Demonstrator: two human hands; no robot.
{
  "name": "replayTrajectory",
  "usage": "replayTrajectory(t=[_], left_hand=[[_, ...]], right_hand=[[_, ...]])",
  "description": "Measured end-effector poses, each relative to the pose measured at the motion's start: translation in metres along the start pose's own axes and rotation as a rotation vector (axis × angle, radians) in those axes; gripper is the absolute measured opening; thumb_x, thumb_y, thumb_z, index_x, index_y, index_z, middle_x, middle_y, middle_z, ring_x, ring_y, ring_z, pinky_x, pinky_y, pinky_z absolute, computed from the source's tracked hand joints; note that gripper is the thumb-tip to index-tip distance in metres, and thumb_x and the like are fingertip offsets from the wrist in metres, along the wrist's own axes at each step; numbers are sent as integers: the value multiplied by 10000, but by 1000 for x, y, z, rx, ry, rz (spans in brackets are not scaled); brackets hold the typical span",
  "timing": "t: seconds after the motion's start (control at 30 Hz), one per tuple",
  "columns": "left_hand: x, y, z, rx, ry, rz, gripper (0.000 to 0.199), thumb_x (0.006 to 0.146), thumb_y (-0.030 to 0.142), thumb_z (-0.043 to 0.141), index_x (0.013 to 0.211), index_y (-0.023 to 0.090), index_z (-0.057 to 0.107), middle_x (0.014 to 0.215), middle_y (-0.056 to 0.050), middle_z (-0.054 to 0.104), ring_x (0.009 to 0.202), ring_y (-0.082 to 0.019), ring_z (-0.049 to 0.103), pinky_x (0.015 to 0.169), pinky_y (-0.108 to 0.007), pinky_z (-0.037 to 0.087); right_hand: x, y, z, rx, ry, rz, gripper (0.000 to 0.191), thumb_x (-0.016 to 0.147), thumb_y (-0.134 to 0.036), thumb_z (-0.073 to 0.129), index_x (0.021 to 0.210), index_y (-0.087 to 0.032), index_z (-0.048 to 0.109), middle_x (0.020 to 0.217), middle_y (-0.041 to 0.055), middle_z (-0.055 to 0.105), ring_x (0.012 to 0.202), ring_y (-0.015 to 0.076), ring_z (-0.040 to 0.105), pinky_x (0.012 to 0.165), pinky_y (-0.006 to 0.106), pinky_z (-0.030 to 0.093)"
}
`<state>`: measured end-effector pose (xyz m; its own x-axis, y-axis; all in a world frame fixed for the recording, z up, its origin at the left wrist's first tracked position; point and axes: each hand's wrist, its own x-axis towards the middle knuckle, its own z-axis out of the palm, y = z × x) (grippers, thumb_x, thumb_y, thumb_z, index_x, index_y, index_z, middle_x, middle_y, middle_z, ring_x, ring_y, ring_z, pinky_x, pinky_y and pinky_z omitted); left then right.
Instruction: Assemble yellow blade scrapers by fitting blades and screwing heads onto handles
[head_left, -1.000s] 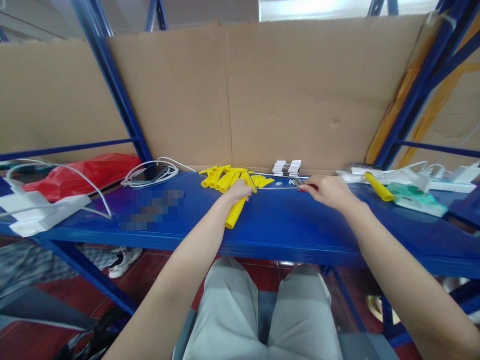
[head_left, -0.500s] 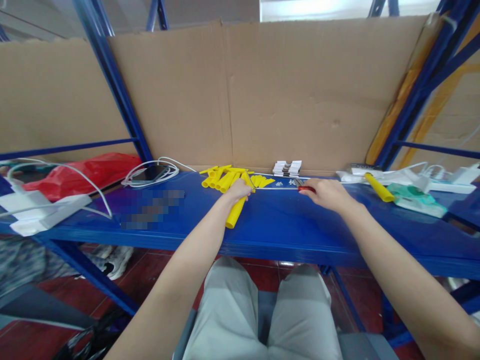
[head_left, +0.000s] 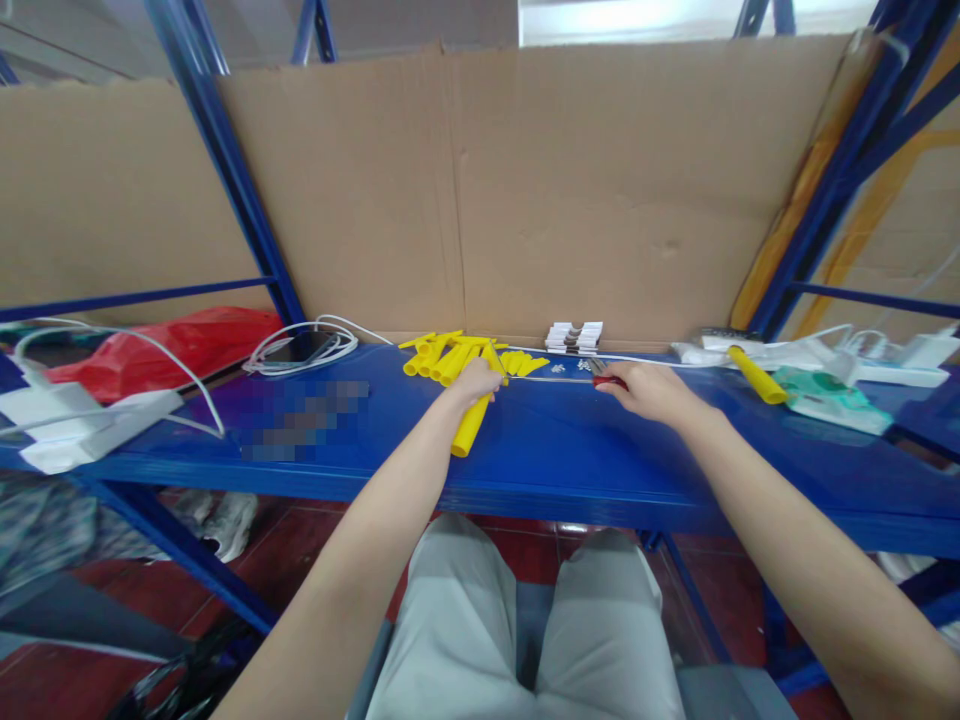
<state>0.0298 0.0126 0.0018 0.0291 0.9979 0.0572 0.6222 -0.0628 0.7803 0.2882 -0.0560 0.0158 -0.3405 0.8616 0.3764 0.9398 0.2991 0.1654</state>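
Observation:
My left hand is closed round a yellow tube, which slants toward the front edge of the blue table. My right hand is wrapped round small red-handled pliers whose metal end points up and left. From the left hand a thin straight strand runs across to the pliers; what it is made of I cannot tell. Several more yellow tubes lie piled just behind the left hand, with small yellow pieces to their right.
A stack of white folded pieces stands at the cardboard wall. To the right lie another yellow tube, a green packet and a power strip. At left are a red bag, coiled white cable and chargers.
The strand between my hands has slackened or tilted slightly, and my right hand has shifted a little. My left hand keeps its hold on the yellow tube.

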Motion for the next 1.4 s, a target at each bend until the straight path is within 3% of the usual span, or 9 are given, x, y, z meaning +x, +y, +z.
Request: replayTrajectory(t=[0.1, 0.23, 0.37, 0.63, 0.77, 0.97, 1.13, 1.3, 1.4], left_hand=[[0, 0, 0, -20, 0, 4, 52, 749, 134, 635, 794, 118, 613, 511, 3, 539, 480, -118, 519, 510, -228, 411], [0, 1, 0, -24, 2, -5, 38, 751, 140, 639, 758, 120, 607, 506, -2, 532, 481, -122, 518, 509, -233, 410], [0, 0, 1, -25, 3, 1, 62, 767, 172, 635, 744, 125, 602, 533, -20, 561, 488, -124, 526, 509, -235, 413], [1, -1, 0, -45, -2, 8, 71, 753, 157, 648, 740, 131, 583, 529, -7, 546, 487, -118, 518, 511, -232, 411], [0, 1, -1, 0, 3, -8, 63, 754, 132, 629, 720, 132, 576, 523, -9, 545, 477, -118, 512, 509, -237, 411], [0, 0, -1, -22, -1, 11, 70, 756, 170, 643, 733, 128, 591, 519, -13, 552, 480, -121, 523, 504, -233, 409], [1, -1, -1, -36, -8, 4, 77, 759, 186, 646, 750, 131, 593, 518, -11, 552, 479, -122, 523, 502, -232, 406], [0, 0, 0, -3, 0, -9, 61, 758, 164, 636, 749, 134, 584, 542, -18, 565, 478, -118, 518, 513, -237, 412], [-1, 1, 0, -11, -3, -4, 59, 753, 151, 638, 745, 133, 582, 545, -15, 562, 477, -116, 515, 514, -238, 415]], right_hand=[[1, 0, 3, 37, -33, -12, 207, 913, -309, 452, 935, -202, 627, 923, 80, 727, 818, 224, 666, 643, 286, 404], [2, 2, 8, 54, 16, -22, 172, 840, -322, 576, 968, -208, 577, 878, 63, 721, 767, 223, 660, 613, 278, 396], [2, 3, 8, 27, 53, -19, 107, 859, -293, 533, 910, -211, 577, 844, 63, 716, 728, 219, 653, 597, 277, 384], [0, -2, 4, 16, 13, -34, 219, 912, -303, 451, 990, -200, 627, 970, 89, 727, 847, 231, 667, 651, 293, 411], [1, -3, 5, 27, 3, -22, 196, 862, -311, 554, 1016, -193, 581, 928, 84, 725, 821, 237, 670, 638, 289, 410], [1, -1, 5, 22, 45, -23, 143, 884, -299, 515, 928, -196, 605, 916, 87, 722, 803, 237, 667, 639, 291, 407], [1, -3, 4, 70, -19, -13, 193, 906, -305, 467, 910, -206, 633, 915, 82, 725, 816, 236, 666, 640, 291, 410], [2, 1, 8, 105, 6, -9, 167, 830, -304, 595, 958, -200, 566, 873, 69, 711, 763, 224, 657, 616, 277, 401], [3, 3, 10, 116, 21, -15, 99, 841, -275, 569, 907, -203, 554, 842, 65, 701, 720, 213, 643, 600, 273, 390]])
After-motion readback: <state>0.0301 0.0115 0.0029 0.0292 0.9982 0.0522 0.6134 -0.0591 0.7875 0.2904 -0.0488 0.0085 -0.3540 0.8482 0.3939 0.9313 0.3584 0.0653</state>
